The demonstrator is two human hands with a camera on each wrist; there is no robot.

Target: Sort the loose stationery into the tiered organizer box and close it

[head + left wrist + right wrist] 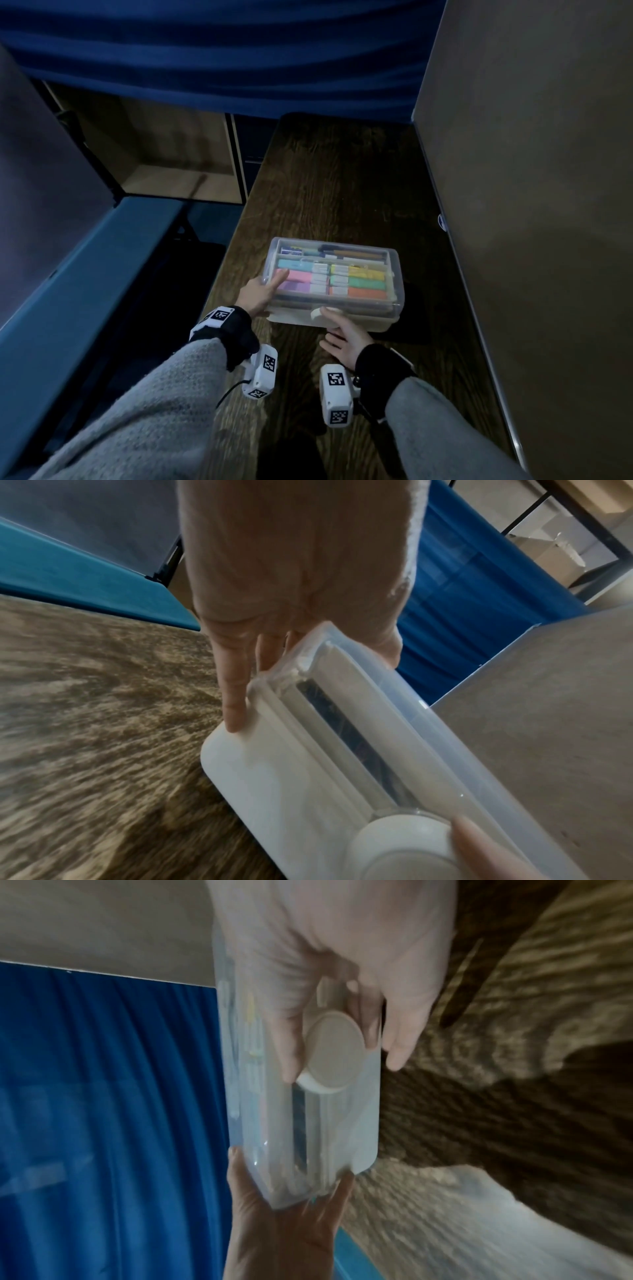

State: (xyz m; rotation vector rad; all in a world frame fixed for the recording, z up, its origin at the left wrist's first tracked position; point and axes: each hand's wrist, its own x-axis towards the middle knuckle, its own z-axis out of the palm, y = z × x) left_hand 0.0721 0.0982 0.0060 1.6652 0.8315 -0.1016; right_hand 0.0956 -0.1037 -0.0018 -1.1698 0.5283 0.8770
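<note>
The organizer box [371, 323] stands on the dark wooden table [342, 192], its clear lid down over rows of coloured markers [363, 282]. My left hand [269, 294] grips the box's left end, thumb on the lid and fingers along the side wall. In the left wrist view those fingers [234, 696] lie against the white base [274, 772]. My right hand [337, 330] is at the front and pinches the round white latch [317, 312]. The right wrist view shows my thumb and fingers around that latch [334, 1053], with the left hand [284, 1221] at the box's far end.
A grey partition wall [531, 205] runs close along the table's right edge. A blue curtain [222, 61] hangs behind the table. A blue padded bench [85, 274] and an open wooden shelf [164, 154] lie to the left. A dark mat [414, 329] lies under the box.
</note>
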